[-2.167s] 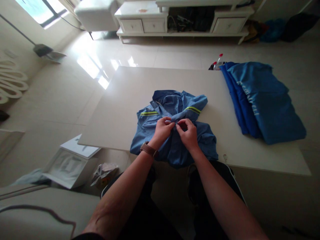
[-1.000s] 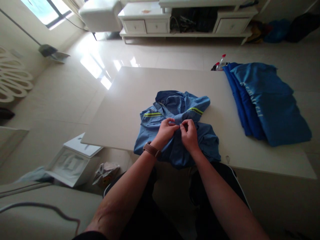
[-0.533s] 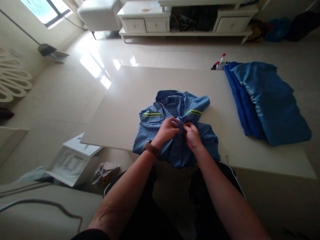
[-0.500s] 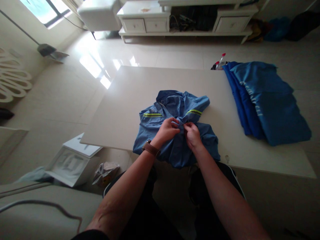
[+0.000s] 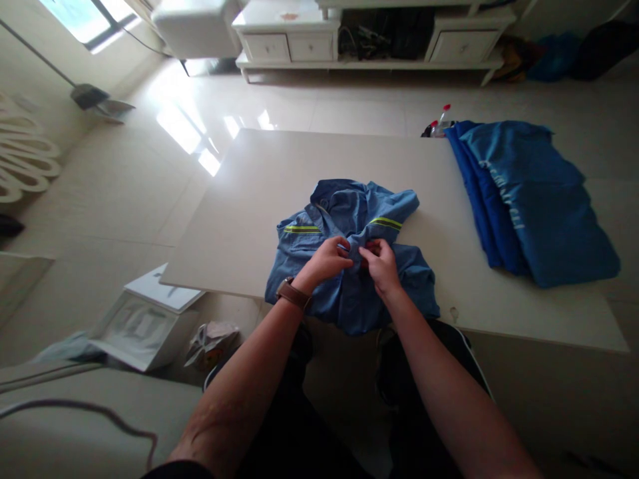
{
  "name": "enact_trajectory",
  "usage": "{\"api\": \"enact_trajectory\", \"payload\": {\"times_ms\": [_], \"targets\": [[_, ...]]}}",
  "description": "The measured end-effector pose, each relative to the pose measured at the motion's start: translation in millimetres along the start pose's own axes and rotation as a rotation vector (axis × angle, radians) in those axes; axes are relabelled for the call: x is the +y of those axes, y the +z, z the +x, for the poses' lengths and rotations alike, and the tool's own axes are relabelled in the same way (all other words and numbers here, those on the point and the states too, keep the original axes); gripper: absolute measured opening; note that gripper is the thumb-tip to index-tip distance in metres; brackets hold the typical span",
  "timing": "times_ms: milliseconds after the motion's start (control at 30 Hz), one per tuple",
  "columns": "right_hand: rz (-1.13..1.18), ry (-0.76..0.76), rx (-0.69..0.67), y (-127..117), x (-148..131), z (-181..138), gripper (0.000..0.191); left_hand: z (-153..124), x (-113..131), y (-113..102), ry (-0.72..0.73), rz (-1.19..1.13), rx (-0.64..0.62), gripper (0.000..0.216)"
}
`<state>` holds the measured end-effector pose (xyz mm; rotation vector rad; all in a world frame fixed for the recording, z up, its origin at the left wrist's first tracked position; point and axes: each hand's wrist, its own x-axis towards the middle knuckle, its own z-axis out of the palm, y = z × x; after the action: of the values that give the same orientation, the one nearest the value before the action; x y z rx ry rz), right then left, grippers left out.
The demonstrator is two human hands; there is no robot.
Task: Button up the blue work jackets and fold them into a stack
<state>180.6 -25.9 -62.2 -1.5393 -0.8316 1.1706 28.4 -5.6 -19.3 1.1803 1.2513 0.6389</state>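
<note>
A crumpled blue work shirt (image 5: pixel 349 206) with yellow-green reflective stripes lies on the near middle of the pale table (image 5: pixel 259 186), its hem hanging over the front edge. My left hand (image 5: pixel 327 258), with a brown watch strap on its wrist, pinches the shirt's front placket from the left. My right hand (image 5: pixel 381 263) pinches the same seam from the right, fingertips almost touching the left hand's. Whatever sits between the fingertips is too small to make out.
A darker blue folded garment (image 5: pixel 529 199) lies on the table's right side, with small bottles (image 5: pixel 439 120) behind it. On the floor to the left sit a white box (image 5: pixel 144 319) and a crumpled bag (image 5: pixel 210 339). A white cabinet (image 5: pixel 364 40) stands at the far wall.
Both hands stay on the shirt's front seam, working in small pinching motions. The right hand has shifted slightly and the fingertips have drawn closer together.
</note>
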Motion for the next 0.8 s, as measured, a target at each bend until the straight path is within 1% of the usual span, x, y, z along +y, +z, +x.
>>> {"api": "enact_trajectory", "payload": {"times_ms": [67, 100, 133, 167, 200, 233, 267, 300, 333, 367, 467, 533, 600, 633, 733, 800], "targets": [[-0.199, -0.227, 0.159, -2.2, -4.4, -4.4, 0.035, 0.1, -2.3, -5.0, -0.060, 0.079, -0.093, 0.023], [-0.318, -0.348, 0.198, -3.2, -7.9, -7.4, 0.034, 0.8, -3.8, -8.3, -0.102, 0.113, -0.138, 0.019], [-0.446, -0.455, 0.190, -3.9, -11.6, -10.8, 0.036, 2.1, -5.5, -11.9, -0.139, 0.137, -0.157, 0.016], [-0.576, -0.536, 0.138, -4.2, -15.0, -14.0, 0.040, 4.0, -7.6, -15.6, -0.164, 0.146, -0.134, 0.015], [-0.698, -0.588, 0.061, -4.2, -17.5, -17.0, 0.045, 6.4, -9.9, -19.3, -0.172, 0.141, -0.062, 0.016], [-0.805, -0.614, -0.021, -3.8, -19.0, -19.3, 0.049, 9.0, -12.2, -22.4, -0.165, 0.128, 0.046, 0.017], [-0.893, -0.618, -0.090, -3.3, -19.3, -21.0, 0.051, 11.6, -14.5, -24.7, -0.151, 0.112, 0.161, 0.018], [-0.961, -0.605, -0.130, -2.8, -18.6, -22.1, 0.051, 13.8, -16.5, -26.1, -0.135, 0.098, 0.258, 0.018], [-1.014, -0.585, -0.143, -2.5, -17.1, -22.5, 0.051, 15.5, -18.0, -26.3, -0.123, 0.086, 0.320, 0.019], [-1.055, -0.565, -0.136, -2.4, -15.4, -22.4, 0.051, 16.5, -18.8, -25.5, -0.122, 0.079, 0.340, 0.019], [-1.145, -0.530, -0.104, -3.7, -12.0, -21.1, 0.054, 15.8, -17.5, -19.2, -0.143, 0.039, 0.260, 0.016], [-1.181, -0.518, -0.102, -4.8, -12.6, -20.7, 0.047, 14.5, -14.8, -15.0, -0.147, -0.004, 0.222, 0.022], [-1.200, -0.521, -0.099, -5.5, -14.8, -21.0, 0.040, 14.6, -13.0, -12.8, -0.117, -0.056, 0.242, 0.029], [-1.201, -0.535, -0.104, -5.8, -16.1, -21.4, 0.040, 15.3, -12.7, -12.3, -0.095, -0.080, 0.262, 0.030], [-1.185, -0.586, -0.162, -6.6, -19.2, -23.0, 0.059, 19.2, -15.0, -11.6, -0.063, -0.126, 0.290, 0.027], [-1.193, -0.572, -0.202, -7.8, -20.7, -24.0, 0.067, 22.2, -17.4, -11.0, -0.062, -0.135, 0.292, 0.024]]}}
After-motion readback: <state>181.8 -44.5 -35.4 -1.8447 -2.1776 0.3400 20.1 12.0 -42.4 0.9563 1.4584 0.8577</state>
